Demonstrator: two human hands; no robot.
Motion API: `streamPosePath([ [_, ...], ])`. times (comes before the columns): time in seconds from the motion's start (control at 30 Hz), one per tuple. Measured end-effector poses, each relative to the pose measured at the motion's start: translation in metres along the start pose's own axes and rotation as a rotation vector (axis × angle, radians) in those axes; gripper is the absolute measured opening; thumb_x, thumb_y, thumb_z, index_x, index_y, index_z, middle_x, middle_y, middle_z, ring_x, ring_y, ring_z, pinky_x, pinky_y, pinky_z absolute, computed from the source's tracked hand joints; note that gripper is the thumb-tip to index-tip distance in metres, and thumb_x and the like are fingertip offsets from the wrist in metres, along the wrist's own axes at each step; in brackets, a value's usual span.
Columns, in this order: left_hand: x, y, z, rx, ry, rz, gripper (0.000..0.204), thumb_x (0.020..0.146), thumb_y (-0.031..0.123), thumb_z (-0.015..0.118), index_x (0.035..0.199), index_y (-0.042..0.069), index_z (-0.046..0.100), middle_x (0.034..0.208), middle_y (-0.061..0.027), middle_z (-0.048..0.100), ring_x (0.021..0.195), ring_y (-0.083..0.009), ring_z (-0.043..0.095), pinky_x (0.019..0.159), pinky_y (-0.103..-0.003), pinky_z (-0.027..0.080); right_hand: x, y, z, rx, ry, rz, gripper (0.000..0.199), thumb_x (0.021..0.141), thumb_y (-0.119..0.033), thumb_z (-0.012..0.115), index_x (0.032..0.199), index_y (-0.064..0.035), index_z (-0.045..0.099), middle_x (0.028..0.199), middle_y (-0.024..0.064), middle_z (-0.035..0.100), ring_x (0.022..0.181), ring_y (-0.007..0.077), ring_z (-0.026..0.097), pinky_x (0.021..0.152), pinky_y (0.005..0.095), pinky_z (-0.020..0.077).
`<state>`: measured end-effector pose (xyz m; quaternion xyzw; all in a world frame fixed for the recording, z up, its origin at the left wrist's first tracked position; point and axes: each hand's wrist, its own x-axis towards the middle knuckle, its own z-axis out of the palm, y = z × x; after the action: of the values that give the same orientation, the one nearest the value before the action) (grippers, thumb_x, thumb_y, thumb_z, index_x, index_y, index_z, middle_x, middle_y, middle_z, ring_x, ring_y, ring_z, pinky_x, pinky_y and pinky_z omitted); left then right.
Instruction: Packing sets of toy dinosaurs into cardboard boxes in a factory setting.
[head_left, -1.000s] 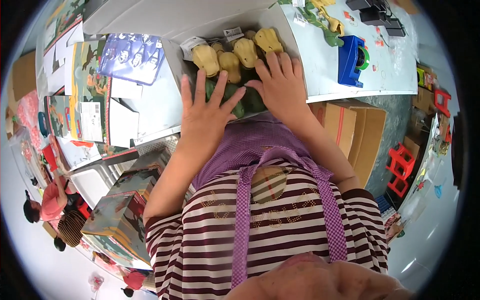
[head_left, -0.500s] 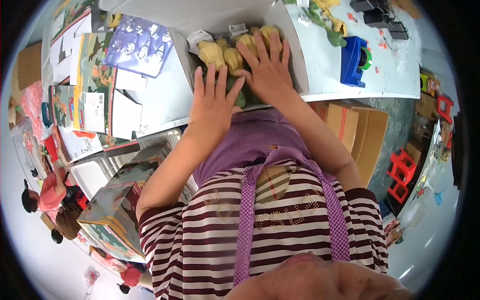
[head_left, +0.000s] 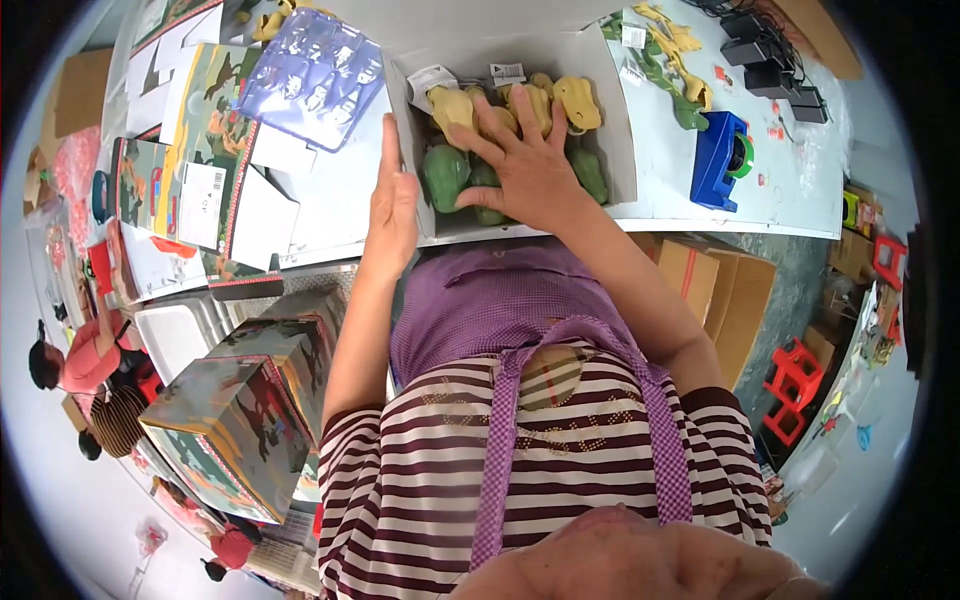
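An open grey-white box sits at the table's front edge, packed with rounded toy figures. Yellow toys lie along its far side and green toys along the near side; white tags stick up behind the yellow ones. My right hand rests on the toys with its fingers spread, covering some of them. Outside the box, my left hand is upright along the left wall, fingers straight and nothing held. I cannot tell whether it touches the wall.
Printed cardboard pieces and a clear moulded plastic tray lie left. At right are a blue tape dispenser, loose yellow-green toys and black adapters. Printed boxes and a brown carton stand below table height. Several people work at lower left.
My left hand has left the toys and moved left, outside the box wall. The right hand stays on the toys, and the green ones now show more. The whole view has shifted slightly.
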<state>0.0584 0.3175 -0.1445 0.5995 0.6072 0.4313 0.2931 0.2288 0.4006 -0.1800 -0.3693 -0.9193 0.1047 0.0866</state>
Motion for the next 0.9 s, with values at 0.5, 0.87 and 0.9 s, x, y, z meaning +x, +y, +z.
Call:
streamPosePath([
  [0.5,0.013,-0.021,0.035,0.623,-0.153,0.059,0.056,0.089,0.033,0.047,0.136,0.006,0.032,0.145,-0.0115,0.021,0.136,-0.0301,0.012,0.106,-0.053,0.005,-0.029,-0.002,-0.046,0.068,-0.017,-0.07,0.066,0.076,-0.042,0.061,0.134,-0.0202,0.037,0.142,0.0092,0.027,0.132,0.0363,0.017,0.104,0.0569,0.0043],
  [0.87,0.017,-0.012,0.039,0.776,-0.161,0.075,0.059,0.089,0.032,0.047,0.137,0.005,0.028,0.145,-0.0142,0.019,0.136,-0.0291,0.01,0.107,-0.05,0.001,-0.029,0.019,-0.002,0.051,0.076,0.28,0.082,0.083,-0.05,0.049,0.136,0.0036,0.019,0.141,0.0262,0.016,0.133,0.0413,0.01,0.106,0.0501,0.0106],
  [0.9,0.019,-0.012,0.041,0.746,-0.161,0.083,0.059,0.088,0.033,0.048,0.137,0.004,0.029,0.145,-0.0162,0.019,0.136,-0.0298,0.011,0.107,-0.05,0.002,-0.03,0.018,0.0,0.009,0.056,0.291,0.082,0.083,-0.05,0.049,0.136,0.0038,0.019,0.141,0.0266,0.016,0.133,0.0412,0.01,0.106,0.0496,0.0105],
])
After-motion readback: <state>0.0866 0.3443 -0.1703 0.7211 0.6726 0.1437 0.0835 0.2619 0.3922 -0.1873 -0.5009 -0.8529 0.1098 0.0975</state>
